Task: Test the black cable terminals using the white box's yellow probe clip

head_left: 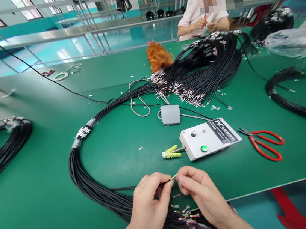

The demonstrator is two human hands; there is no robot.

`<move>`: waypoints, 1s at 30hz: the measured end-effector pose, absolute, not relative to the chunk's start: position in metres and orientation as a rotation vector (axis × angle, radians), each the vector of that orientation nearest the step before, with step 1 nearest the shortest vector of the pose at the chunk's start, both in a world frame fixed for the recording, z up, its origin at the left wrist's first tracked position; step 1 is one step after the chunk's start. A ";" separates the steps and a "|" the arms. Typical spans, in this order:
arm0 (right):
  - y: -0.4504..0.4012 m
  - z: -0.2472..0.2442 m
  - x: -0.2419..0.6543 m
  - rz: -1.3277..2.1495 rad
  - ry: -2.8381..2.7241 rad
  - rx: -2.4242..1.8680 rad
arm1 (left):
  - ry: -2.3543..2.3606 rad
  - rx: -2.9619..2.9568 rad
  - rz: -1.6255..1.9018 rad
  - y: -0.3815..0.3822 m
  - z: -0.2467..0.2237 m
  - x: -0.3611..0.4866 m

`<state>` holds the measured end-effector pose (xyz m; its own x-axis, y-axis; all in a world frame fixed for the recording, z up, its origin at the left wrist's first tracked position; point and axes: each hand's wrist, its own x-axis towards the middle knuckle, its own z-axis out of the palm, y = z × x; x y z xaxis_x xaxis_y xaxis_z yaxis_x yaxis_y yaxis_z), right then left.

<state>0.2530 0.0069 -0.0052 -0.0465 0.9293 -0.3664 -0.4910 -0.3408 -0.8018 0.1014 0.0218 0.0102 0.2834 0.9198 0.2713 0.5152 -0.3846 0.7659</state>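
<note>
Between thumb and fingers, my left hand (151,196) pinches the end of one black cable (122,188), which runs in from the left. My right hand (199,187) is closed at its tip on the thin coloured wires (174,176) that come out of that cable. The two hands almost touch over the table's front edge. Below them lie several other cable ends (188,215) with fanned coloured wires, part of a black cable bundle (95,187) that curves round on the left. A white box (210,138) with a green button and a yellow-green clip (171,152) is just beyond the hands.
Red-handled scissors (265,144) lie right of the box. A grey block (170,114) with a cord sits behind it. Further back are a large cable pile (208,65), an orange feathery bunch (158,56) and a co-worker (203,18). More cable coils (6,142) lie left.
</note>
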 end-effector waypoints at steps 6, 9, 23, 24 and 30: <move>0.005 -0.005 0.258 1.662 -0.632 -1.065 | 1.197 2.212 1.052 0.023 0.012 0.101; 0.006 -0.004 0.263 1.677 -0.639 -1.050 | 1.158 2.299 1.026 0.021 0.012 0.099; 0.010 -0.002 0.264 1.707 -0.707 -1.071 | 1.147 2.360 1.017 0.017 0.011 0.096; 0.010 -0.002 0.264 1.711 -0.709 -1.073 | 1.147 2.348 1.020 0.017 0.011 0.096; 0.010 -0.004 0.266 1.770 -0.699 -1.065 | 1.156 2.271 1.032 0.019 0.011 0.098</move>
